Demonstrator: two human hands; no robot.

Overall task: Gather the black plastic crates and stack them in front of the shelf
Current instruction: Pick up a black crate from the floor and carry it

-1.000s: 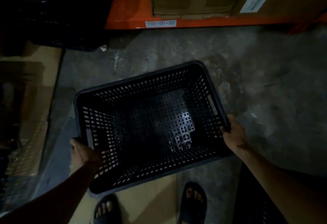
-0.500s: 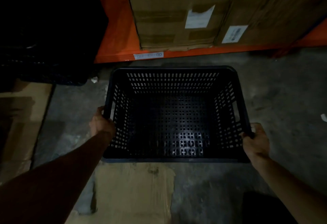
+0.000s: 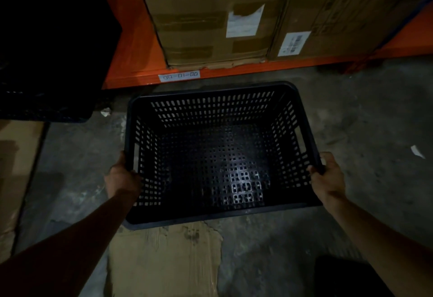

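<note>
Both hands hold 1 black crate (image 3: 218, 153) by its short sides, open top up, in front of the orange shelf (image 3: 131, 62). The left hand (image 3: 123, 179) is closed over the left rim near the crate's near corner, fingers (image 3: 131, 175) curled onto the wall. The right hand (image 3: 328, 177) is closed over the right rim, fingers wrapped around the edge. The crate is empty, and its far rim sits just below the shelf's front beam. Whether its base touches the floor (image 3: 363, 121) or hangs a little above it cannot be told from this view. Its near edge lies over a sheet of cardboard (image 3: 164, 261) on the floor.

The step in hand looks like placing: this crate is being brought to the spot in front of the shelf. A dark mass of what seem to be more crates (image 3: 46, 62) stands to the left, against the shelf end; in this light it is unclear how many are there.

Next, the crate needs lowering flat and square to the beam, then both hands must let go. If it is to go on the other crates, it needs to be carried left and its base lined up with the rim beneath so that it nests.
</note>
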